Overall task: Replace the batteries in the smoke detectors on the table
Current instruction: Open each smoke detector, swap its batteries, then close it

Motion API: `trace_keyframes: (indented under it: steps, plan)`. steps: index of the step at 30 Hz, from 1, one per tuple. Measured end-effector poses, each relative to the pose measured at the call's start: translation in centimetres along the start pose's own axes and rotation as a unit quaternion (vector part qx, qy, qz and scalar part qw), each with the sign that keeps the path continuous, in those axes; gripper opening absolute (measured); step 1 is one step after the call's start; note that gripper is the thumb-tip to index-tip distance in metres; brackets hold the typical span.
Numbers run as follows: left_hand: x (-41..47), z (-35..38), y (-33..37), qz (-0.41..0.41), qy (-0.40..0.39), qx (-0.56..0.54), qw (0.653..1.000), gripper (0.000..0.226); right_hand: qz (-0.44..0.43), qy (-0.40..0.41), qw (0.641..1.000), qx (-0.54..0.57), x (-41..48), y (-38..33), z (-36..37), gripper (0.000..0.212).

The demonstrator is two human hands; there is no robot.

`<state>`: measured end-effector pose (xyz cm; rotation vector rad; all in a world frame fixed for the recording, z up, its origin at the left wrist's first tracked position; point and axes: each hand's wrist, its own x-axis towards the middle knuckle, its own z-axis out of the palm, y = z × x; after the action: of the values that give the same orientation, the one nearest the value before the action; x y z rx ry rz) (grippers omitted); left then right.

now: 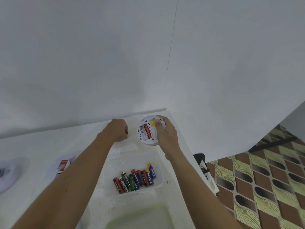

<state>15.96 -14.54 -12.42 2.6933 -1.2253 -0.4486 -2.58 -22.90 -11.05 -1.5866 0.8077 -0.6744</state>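
Two grips, right hand (166,134) detector (142,138), left (115,129) battery (126,132)

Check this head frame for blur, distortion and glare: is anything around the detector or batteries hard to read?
Head view: even, soft light, no glare; wide-angle bending at the edges; smoke detector in the right hand and tray batteries are sharp, labels readable; the white objects at lower left smear; the red item in the left hand is too small to identify.

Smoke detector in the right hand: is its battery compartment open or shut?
Open: the smoke detector, gripped by the right hand, shows an uncovered bay holding one red battery.
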Motion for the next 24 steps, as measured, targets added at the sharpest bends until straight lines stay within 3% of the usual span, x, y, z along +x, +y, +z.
trace_keyframes:
  steps: [8,14,17,24]
  plan:
    - [-3.6,-2.0,2.1,0.039,0.113,-0.229,0.966,0.013,-0.008,0.016,1.000,0.008,-0.4,0.1,-0.6,0.024]
    - [-7.4,-1.5,3.8,0.113,0.138,-0.384,0.906,0.021,-0.007,0.027,1.000,0.005,-1.2,0.2,-1.4,0.025]
    - [-8.6,-0.8,4.4,0.144,0.124,-0.405,0.894,0.020,-0.010,0.039,0.999,0.003,-1.5,0.1,-1.6,0.024]
    - [-9.8,0.2,5.2,0.184,0.116,-0.320,0.922,0.024,-0.019,0.055,0.998,0.016,-2.3,0.0,-2.1,0.024]
